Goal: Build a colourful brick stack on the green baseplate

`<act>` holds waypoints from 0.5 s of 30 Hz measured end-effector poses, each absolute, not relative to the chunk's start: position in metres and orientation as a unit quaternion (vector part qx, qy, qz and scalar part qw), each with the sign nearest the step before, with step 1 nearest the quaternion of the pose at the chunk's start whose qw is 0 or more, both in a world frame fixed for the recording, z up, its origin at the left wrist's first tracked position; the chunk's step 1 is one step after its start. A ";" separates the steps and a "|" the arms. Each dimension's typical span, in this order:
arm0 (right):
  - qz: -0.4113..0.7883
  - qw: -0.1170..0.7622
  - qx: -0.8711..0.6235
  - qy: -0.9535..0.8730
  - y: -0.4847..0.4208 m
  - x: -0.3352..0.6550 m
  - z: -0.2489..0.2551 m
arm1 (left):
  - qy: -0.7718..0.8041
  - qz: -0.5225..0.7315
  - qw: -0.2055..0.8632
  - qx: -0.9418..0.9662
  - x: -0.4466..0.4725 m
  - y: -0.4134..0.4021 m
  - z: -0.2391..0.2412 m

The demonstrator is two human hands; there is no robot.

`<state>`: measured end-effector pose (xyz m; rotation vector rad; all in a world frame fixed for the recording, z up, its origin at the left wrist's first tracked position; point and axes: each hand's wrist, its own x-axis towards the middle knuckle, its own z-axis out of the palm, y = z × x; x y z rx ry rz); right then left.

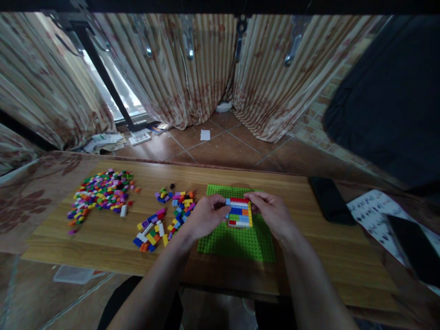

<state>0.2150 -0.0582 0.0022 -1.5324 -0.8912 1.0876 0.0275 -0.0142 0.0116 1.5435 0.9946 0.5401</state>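
A small block of joined toy bricks (239, 212), in red, white, blue, light blue, orange and yellow, is between my two hands over the green baseplate (237, 245). My left hand (209, 214) grips its left side, thumb and fingers closed at the light blue corner. At the upper right corner, by the red and yellow bricks, my right hand (270, 211) pinches the block with thumb and forefinger. Whether the block rests on the baseplate or is raised a little, I cannot tell.
Loose bricks (151, 229) lie on the wooden table (319, 256) left of the baseplate. A bigger pile of mixed bricks (103, 190) sits farther left. To the right are a black phone-like object (330, 200), a printed sheet (369, 213) and another dark flat device (414, 247).
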 end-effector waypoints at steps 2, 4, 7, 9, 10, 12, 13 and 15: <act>0.441 0.509 -0.639 -0.371 -0.058 0.215 0.003 | 0.419 0.241 0.561 0.673 0.024 -0.011 0.013; 0.430 0.515 -0.641 -0.373 -0.058 0.216 0.003 | 0.411 0.257 0.542 0.686 0.020 -0.008 0.014; 0.404 0.539 -0.632 -0.382 -0.058 0.216 0.006 | 0.398 0.283 0.528 0.696 0.017 -0.004 0.017; 0.384 0.566 -0.615 -0.393 -0.058 0.215 0.008 | 0.383 0.296 0.525 0.700 0.017 -0.004 0.019; 0.373 0.579 -0.604 -0.402 -0.058 0.214 0.009 | 0.376 0.302 0.520 0.705 0.018 -0.005 0.020; 0.356 0.595 -0.579 -0.429 -0.060 0.213 0.013 | 0.374 0.313 0.495 0.720 0.020 -0.008 0.022; 0.351 0.596 -0.568 -0.446 -0.061 0.212 0.014 | 0.375 0.318 0.474 0.731 0.020 -0.010 0.023; 0.350 0.589 -0.548 -0.480 -0.063 0.211 0.017 | 0.375 0.319 0.425 0.760 0.022 -0.014 0.027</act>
